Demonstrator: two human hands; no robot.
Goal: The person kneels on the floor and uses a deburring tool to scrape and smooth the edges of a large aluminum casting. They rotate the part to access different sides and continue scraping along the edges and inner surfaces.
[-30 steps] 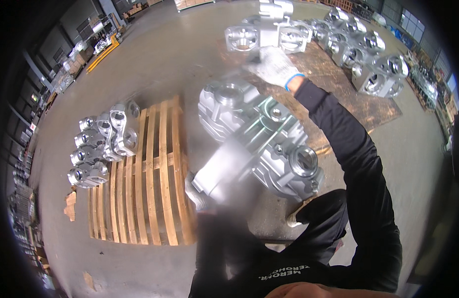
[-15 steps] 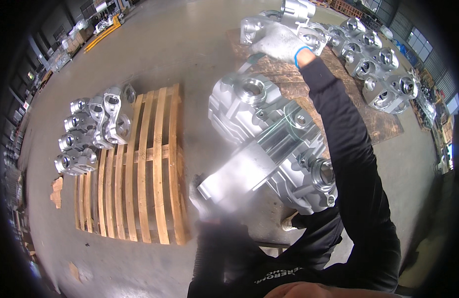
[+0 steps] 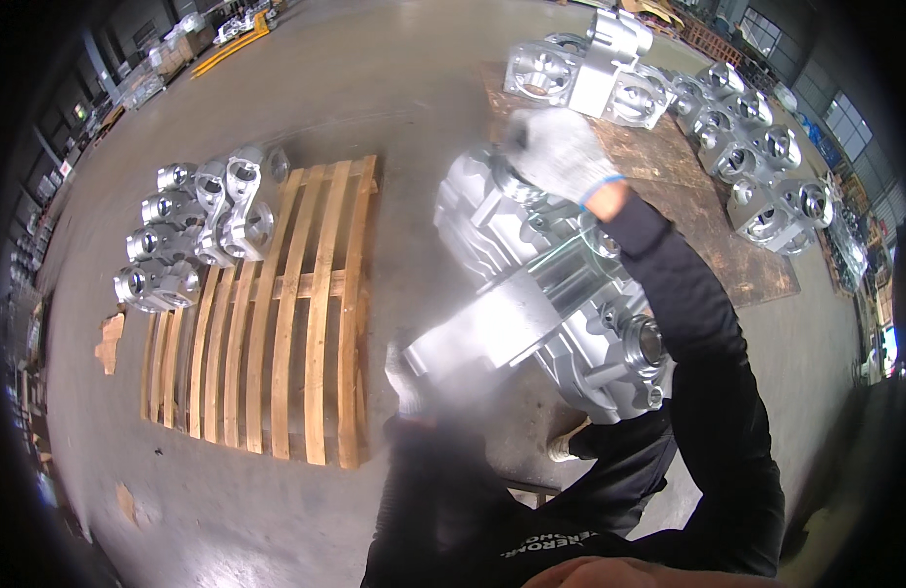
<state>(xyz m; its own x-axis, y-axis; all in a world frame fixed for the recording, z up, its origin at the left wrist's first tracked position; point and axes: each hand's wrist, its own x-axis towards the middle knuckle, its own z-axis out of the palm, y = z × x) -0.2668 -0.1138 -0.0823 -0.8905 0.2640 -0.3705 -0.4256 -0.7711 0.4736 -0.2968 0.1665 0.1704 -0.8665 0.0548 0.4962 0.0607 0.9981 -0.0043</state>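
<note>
Drawing back from the farther casting (image 3: 595, 83), the right hand (image 3: 559, 152) now covers part of the large casting (image 3: 507, 318), right of the pallet (image 3: 350, 333); handling seems centred there. The left hand (image 3: 404, 384) is beside its lower end. I cannot tell either grip.

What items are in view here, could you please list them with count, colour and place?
Large casting: one, silver, in front of the person
Wooden pallet: one, light brown, left
Pallet castings: several, silver, on the pallet's far-left part
Board: one, brown, right, on the floor
Board castings: several, silver, on the board
Pallet truck: one, yellow, far upper left
Tan scraps: two, tan, floor at left
Left hand: one, pale glove, at the large casting's lower-left end, blurred
Right hand: one, pale glove with blue edge, over its upper part
Sleeves: two, black, behind the hands
</note>
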